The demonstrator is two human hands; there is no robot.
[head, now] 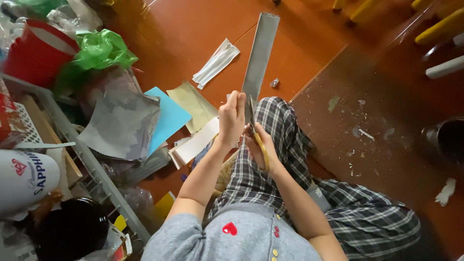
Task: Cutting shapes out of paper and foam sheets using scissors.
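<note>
A cluttered home floor, strewn with paper sheets and bags

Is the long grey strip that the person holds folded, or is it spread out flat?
Spread out flat: the grey strip runs straight from the left hand with no visible fold. The right hand holds scissors at its near end.

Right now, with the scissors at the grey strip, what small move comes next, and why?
Probably close the scissors and run the cut further up the strip. The left hand pinches the strip's near end, the right hand works the yellow-handled scissors at that same end, and most of the strip beyond looks uncut.
</note>
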